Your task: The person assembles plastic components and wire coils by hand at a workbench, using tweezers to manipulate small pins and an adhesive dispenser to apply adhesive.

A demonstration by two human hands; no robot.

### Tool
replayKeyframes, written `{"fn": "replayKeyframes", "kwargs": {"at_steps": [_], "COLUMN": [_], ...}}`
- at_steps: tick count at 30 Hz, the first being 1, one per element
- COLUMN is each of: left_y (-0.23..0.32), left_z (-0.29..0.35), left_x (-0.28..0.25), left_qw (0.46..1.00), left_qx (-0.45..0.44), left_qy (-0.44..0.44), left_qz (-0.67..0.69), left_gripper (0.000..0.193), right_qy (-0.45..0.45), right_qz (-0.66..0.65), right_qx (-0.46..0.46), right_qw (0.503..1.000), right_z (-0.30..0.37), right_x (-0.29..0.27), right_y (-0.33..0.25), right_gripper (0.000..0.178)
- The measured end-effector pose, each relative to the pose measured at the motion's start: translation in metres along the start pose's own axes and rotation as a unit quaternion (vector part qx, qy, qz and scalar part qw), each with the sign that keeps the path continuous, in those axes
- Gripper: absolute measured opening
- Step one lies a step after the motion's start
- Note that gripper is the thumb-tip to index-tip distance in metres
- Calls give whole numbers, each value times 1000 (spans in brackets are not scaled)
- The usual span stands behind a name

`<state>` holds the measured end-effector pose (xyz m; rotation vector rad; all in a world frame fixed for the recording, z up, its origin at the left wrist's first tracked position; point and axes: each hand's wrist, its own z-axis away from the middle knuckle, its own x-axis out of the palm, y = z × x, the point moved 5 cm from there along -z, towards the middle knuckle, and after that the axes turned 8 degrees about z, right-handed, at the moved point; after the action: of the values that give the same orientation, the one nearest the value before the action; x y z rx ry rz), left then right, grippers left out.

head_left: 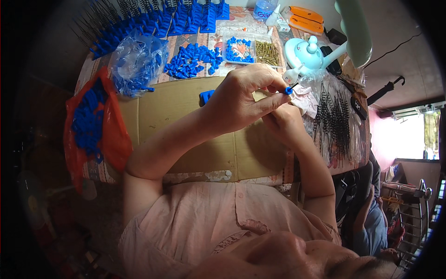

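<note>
My left hand (244, 93) is raised over the brown cardboard (195, 153), its thumb and fingertips pinching a small blue cap (288, 90). A thin dark rod (294, 85) sticks out of the cap toward the upper right. Just below and touching the left hand, my right hand (284, 122) is closed. Its fingertips are mostly hidden, so what they hold does not show. Part of a blue plastic piece (206, 96) lies on the cardboard beside my left wrist.
Small blue cones (188, 60) are heaped behind the cardboard, near a clear divided box (224, 49) with brass screws (267, 52). Black coil springs (332, 123) lie right. An orange bag (116, 144) of blue parts sits left. Blue clamps (186, 21) line the back, near a pale-blue lamp (297, 53).
</note>
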<state>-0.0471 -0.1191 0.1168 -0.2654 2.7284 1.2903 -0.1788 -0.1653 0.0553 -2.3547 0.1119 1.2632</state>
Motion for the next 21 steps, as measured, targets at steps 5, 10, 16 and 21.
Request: {"fn": "replayKeyframes", "kwargs": {"at_steps": [5, 10, 16, 21], "left_y": [5, 2, 2, 4], "left_z": [-1, 0, -1, -1], "left_x": [-2, -2, -1, -2], "left_qw": [1000, 999, 999, 1000], "left_qx": [-11, -25, 29, 26], "left_qy": [11, 22, 19, 18], "left_qz": [8, 30, -2, -4], "left_gripper": [12, 12, 13, 12], "right_qy": [0, -5, 2, -4], "right_qz": [-3, 8, -1, 1], "right_qx": [0, -1, -2, -2], "right_qw": [1000, 1000, 1000, 1000], "right_z": [-2, 0, 1, 0], "right_x": [-1, 1, 2, 2], "right_y": [-2, 1, 3, 1], "right_gripper": [12, 11, 9, 9]}}
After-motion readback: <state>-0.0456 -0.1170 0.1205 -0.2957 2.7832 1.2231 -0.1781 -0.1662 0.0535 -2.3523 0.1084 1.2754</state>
